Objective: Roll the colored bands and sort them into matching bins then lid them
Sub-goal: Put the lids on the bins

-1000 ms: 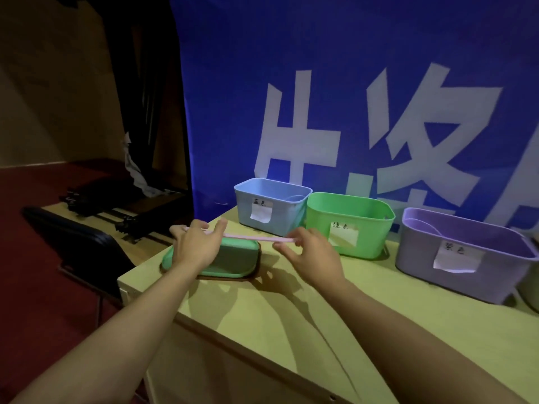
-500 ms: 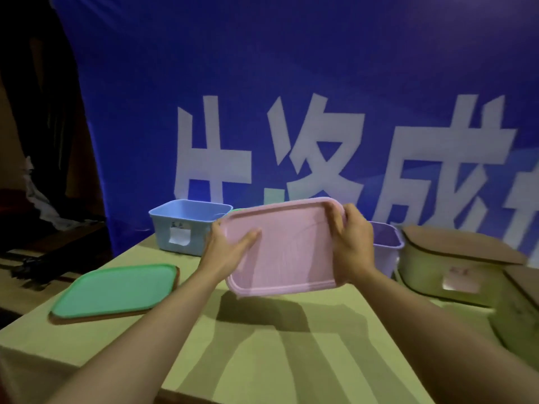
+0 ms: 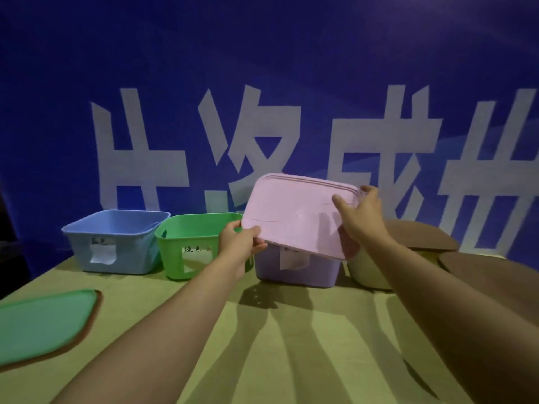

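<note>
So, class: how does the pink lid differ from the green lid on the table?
The pink lid is held tilted above the purple bin by the left hand and right hand; the green lid lies flat on the table, untouched. They differ in colour. Both are rounded rectangles.

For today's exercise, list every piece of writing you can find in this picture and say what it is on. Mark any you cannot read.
"绿色": paper label on the green bin.
Paper label on the blue bin: too blurred to read.
Paper label on the purple bin: hidden under the pink lid.
Blue banner: large white characters, cut off, not readable.
</note>
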{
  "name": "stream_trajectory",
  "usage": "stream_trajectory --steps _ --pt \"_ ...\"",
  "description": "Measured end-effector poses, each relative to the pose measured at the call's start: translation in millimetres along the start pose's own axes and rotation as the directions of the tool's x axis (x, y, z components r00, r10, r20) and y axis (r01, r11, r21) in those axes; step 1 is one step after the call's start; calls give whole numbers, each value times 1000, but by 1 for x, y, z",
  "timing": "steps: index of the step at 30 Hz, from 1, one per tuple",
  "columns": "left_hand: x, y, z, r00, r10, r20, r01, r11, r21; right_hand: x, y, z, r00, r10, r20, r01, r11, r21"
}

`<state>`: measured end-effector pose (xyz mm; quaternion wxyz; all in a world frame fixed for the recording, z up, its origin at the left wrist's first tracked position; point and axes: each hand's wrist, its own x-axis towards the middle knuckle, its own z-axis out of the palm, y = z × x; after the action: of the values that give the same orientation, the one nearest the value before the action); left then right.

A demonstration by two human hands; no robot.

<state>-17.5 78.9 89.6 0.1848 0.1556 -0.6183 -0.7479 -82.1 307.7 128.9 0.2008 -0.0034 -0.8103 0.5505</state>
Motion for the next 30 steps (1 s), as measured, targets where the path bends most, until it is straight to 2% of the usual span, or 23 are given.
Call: stream_trajectory --steps 2,4,6,8,10,12,14,17,20,24,27,30 --pt "10 -2 16 998 -59 -5 59 997 -46 6 9 2 994 -100 40 105 980 -171" --pt "19 -4 25 994 -107 -5 106 991 -82 7 19 3 957 -233 173 277 912 -302" --pt "29 -5 32 990 -138 -19 135 984 -113 7 32 5 868 -318 381 470 773 -426" --pt "39 -9 35 989 -144 -37 140 984 -107 8 46 11 787 -310 534 597 599 -533" --pt "45 -12 37 989 -141 -46 137 987 -88 12 59 20 770 -267 579 616 546 -567" --pt "51 -19 36 992 -109 -68 109 994 -7 16 67 26 770 -259 583 612 560 -559" --pt "59 -26 32 993 -9 -115 33 978 206 19 71 31 767 -283 576 621 551 -557" --pt "65 -36 28 983 132 -127 -60 886 460 22 73 34 759 -300 578 637 524 -565" --pt "64 -45 27 986 146 -85 -59 767 638 20 77 35 758 -282 588 641 489 -591" --pt "65 -47 27 981 195 1 -156 784 601 19 79 38 758 -256 600 638 483 -600" --pt "65 -45 30 984 179 4 -153 826 542 20 80 38 751 -243 614 645 472 -601" --pt "69 -47 29 991 137 -5 -121 896 428 19 85 38 740 -260 620 666 406 -626"
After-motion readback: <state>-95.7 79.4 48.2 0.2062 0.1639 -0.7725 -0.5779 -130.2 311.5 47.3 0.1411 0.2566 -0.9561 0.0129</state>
